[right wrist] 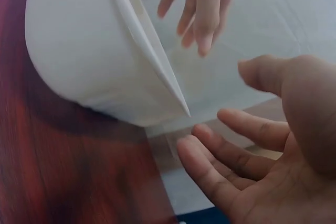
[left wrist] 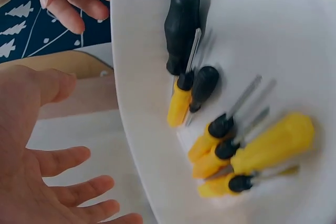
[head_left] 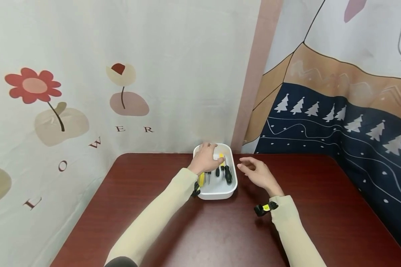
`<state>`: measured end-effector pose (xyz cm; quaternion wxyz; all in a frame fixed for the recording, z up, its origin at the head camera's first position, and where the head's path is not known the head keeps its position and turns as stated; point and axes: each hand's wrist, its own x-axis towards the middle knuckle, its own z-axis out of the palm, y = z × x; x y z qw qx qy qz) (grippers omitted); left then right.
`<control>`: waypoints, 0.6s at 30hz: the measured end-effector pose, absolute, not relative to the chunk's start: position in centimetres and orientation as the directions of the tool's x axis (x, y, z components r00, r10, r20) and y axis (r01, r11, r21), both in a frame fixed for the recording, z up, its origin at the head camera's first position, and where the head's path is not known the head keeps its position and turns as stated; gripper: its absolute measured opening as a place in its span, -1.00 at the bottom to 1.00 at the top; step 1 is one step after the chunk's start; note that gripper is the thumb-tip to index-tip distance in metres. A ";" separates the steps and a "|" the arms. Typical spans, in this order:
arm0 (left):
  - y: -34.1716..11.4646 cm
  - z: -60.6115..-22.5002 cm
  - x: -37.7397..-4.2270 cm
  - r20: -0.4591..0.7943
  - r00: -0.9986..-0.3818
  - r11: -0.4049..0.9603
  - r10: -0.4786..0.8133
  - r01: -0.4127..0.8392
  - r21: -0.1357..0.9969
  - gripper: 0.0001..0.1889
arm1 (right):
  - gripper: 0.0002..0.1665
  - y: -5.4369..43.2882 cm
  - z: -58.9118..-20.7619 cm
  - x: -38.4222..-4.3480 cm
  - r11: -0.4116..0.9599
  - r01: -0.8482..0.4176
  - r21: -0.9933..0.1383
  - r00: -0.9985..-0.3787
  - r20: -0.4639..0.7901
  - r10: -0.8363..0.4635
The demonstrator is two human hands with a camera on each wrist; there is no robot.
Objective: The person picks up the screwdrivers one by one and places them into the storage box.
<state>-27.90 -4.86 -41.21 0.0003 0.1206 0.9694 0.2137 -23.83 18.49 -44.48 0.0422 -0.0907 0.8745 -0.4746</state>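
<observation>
A white plastic tub (head_left: 217, 195) stands at the table's far edge with several screwdrivers inside. My left hand (head_left: 205, 158) hovers over its far left part, fingers spread and holding nothing. In the left wrist view, a large black-handled screwdriver (left wrist: 182, 27) and a small black-handled one (left wrist: 205, 85) lie near one wall. Beside them are several small yellow-and-black screwdrivers (left wrist: 180, 99) and one with a thick yellow handle (left wrist: 278, 142). To the right of the tub, my right hand (head_left: 258, 174) is held in the air, its fingers loosely bent around nothing.
The dark red wooden table (head_left: 217, 233) spreads out in front of the tub. Right behind its far edge hangs a pale curtain (head_left: 173, 92) with flower prints. On the right hangs a dark blue cloth (head_left: 307, 133) with white trees.
</observation>
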 end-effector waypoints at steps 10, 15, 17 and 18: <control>-7.9 -40.7 -26.1 0.187 -0.957 0.877 0.222 0.280 0.391 -0.09 | -0.18 21.8 -43.9 -23.7 0.666 -0.201 -0.718 -0.977 0.101 -0.186; -9.8 -41.1 -25.2 0.251 -0.948 0.893 0.196 0.278 0.353 0.00 | -0.10 23.4 -43.9 -23.5 0.729 -0.227 -0.646 -0.973 0.126 -0.192; -10.6 -41.3 -24.7 0.267 -0.946 0.898 0.183 0.272 0.346 0.02 | -0.07 24.1 -44.0 -23.4 0.745 -0.223 -0.629 -0.975 0.126 -0.185; -11.1 -41.4 -24.5 0.272 -0.947 0.901 0.174 0.264 0.345 0.02 | -0.06 24.4 -44.1 -23.4 0.752 -0.223 -0.621 -0.975 0.128 -0.184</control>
